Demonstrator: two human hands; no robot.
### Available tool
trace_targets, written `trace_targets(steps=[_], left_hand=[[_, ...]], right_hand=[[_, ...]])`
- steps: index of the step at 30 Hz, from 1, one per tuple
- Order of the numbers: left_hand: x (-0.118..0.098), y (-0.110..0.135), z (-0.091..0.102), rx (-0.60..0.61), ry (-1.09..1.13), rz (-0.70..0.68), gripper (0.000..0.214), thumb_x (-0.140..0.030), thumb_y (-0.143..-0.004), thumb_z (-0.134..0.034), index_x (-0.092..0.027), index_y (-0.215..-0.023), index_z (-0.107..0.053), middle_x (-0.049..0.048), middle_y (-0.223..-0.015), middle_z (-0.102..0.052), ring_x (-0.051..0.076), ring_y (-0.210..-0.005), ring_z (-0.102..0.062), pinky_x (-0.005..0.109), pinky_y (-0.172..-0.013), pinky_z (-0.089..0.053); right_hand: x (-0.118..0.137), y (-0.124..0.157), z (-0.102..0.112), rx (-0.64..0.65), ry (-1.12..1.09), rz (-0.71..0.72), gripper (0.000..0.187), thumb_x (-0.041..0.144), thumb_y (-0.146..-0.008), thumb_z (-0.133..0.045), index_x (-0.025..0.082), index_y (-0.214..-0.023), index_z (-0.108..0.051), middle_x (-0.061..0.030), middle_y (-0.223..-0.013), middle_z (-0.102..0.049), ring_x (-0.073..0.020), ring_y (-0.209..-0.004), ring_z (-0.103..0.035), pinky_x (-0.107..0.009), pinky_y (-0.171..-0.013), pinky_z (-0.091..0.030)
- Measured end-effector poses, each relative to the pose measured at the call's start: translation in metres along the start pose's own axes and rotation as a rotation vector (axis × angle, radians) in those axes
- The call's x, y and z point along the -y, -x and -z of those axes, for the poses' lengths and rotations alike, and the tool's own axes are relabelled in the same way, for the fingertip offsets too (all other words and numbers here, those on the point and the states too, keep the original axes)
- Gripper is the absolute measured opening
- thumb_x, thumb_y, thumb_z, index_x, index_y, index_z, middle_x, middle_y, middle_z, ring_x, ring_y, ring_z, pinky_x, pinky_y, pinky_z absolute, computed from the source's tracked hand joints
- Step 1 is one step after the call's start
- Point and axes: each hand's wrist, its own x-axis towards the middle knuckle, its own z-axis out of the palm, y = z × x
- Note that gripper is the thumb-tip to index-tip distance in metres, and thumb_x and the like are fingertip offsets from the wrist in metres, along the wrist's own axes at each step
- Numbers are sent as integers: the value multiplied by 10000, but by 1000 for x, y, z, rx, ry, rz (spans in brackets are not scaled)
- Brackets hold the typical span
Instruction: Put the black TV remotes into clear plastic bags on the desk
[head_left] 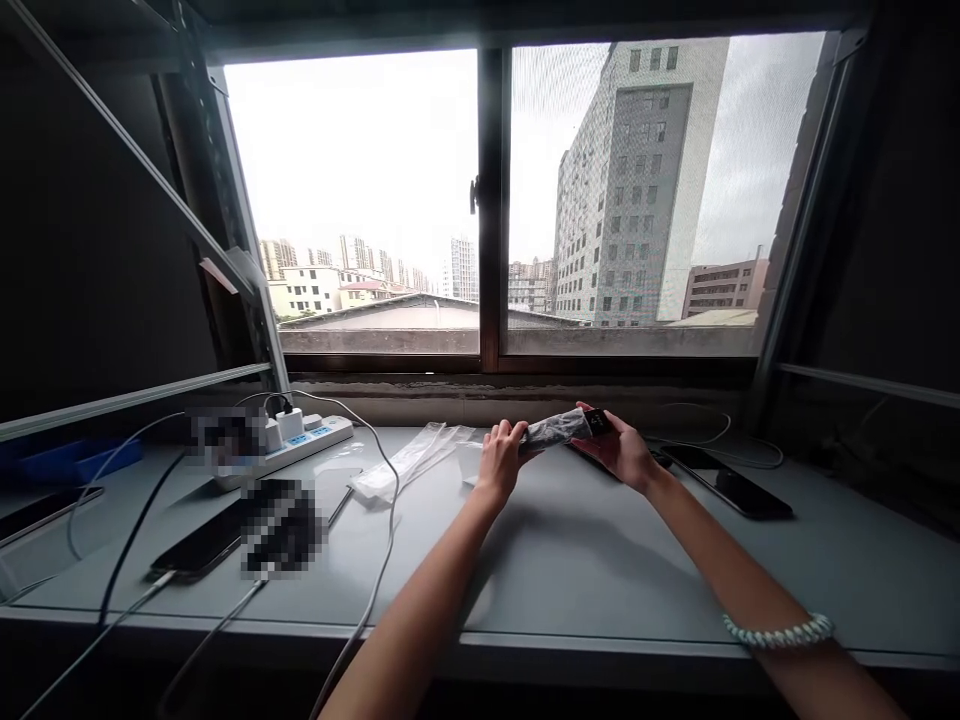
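Above the grey tabletop, both of my hands hold a long dark item in a clear plastic bag (556,430). My left hand (501,458) is closed around its left end, and the fingers partly cover it. At the other end, my right hand (628,452) grips it beside a black end piece (598,422) with small white print. The bag hides what kind of thing is inside. Flat clear plastic bags (409,462) lie on the table to the left of my left hand. Behind my right hand, a dark flat object is partly covered.
A black phone (727,482) lies at the right. On the left are a white power strip (322,432) with chargers, another dark phone (206,535) on a cable, and a blue tray (71,460). A white cable (391,530) crosses the table's front edge (600,642).
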Motion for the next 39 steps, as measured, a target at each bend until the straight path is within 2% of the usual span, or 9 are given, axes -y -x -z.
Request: trace_targets(steps=[6, 15, 19, 23, 26, 29, 33, 37, 39], left_hand=[[-6, 1, 1, 0, -18, -43, 425, -542, -787, -529, -239, -1085, -514, 29, -957, -547, 198, -907, -537, 307, -791, -389], [-10, 3, 1, 120, -113, -144, 522, -502, -802, -539, -272, -1258, -431, 40, -980, -558, 210, -907, -541, 316, -812, -373], [-11, 5, -1, 134, -147, -186, 629, -508, -819, -510, -292, -1370, -298, 39, -961, -562, 208, -917, -541, 309, -821, -367], [-14, 6, -1, 155, -108, -193, 636, -506, -816, -519, -288, -1373, -304, 36, -945, -563, 212, -917, -544, 309, -810, -373], [-16, 7, -1, 166, -84, -200, 621, -494, -822, -517, -293, -1371, -307, 31, -939, -566, 210, -920, -546, 307, -804, -378], [-19, 10, -2, 168, -69, -200, 585, -480, -832, -509, -289, -1357, -336, 32, -941, -577, 209, -912, -551, 312, -802, -383], [-25, 11, -5, 182, -51, -152, 589, -477, -830, -514, -290, -1357, -330, 39, -979, -592, 216, -930, -559, 324, -809, -393], [-26, 10, -7, 162, -33, -114, 648, -464, -835, -511, -269, -1394, -247, 50, -1037, -595, 219, -976, -559, 326, -828, -403], [-24, 10, -7, 151, -23, -110, 675, -456, -823, -534, -252, -1395, -241, 54, -1065, -592, 219, -999, -555, 321, -838, -406]], right_hand=[[1, 3, 1, 146, 265, -35, 398, 386, -863, -456, 327, -1255, -494, -11, -1191, -594, -169, -914, -626, -300, -686, -548], [-7, 6, 4, 64, 551, -152, 448, 288, -708, -647, 291, -1152, -587, -37, -1141, -607, -151, -920, -586, -210, -640, -482], [-8, 8, 0, 35, 681, -129, 442, 459, -712, -636, 275, -1113, -619, -47, -1058, -633, -161, -897, -569, -213, -624, -437], [-11, 8, -4, -36, 761, -83, 511, 603, -662, -615, 250, -1028, -662, -42, -926, -646, -124, -730, -547, -205, -561, -383], [-14, 7, -4, -37, 778, -60, 512, 607, -621, -645, 224, -958, -676, -18, -776, -624, -79, -594, -479, -180, -489, -325], [-17, 5, -2, -16, 753, -83, 551, 570, -606, -678, 224, -1031, -637, 10, -673, -584, -58, -510, -419, -167, -437, -285], [-20, 1, -3, -98, 613, -68, 534, 407, -635, -719, 226, -1114, -566, -14, -769, -625, -86, -582, -522, -177, -472, -389], [-16, -1, -4, -157, 427, -79, 303, 370, -803, -526, 204, -1049, -585, -73, -925, -650, -149, -750, -606, -231, -533, -495], [-13, 0, -4, -123, 424, -124, 376, 467, -840, -422, 173, -952, -628, -103, -913, -658, -179, -766, -617, -263, -524, -508]])
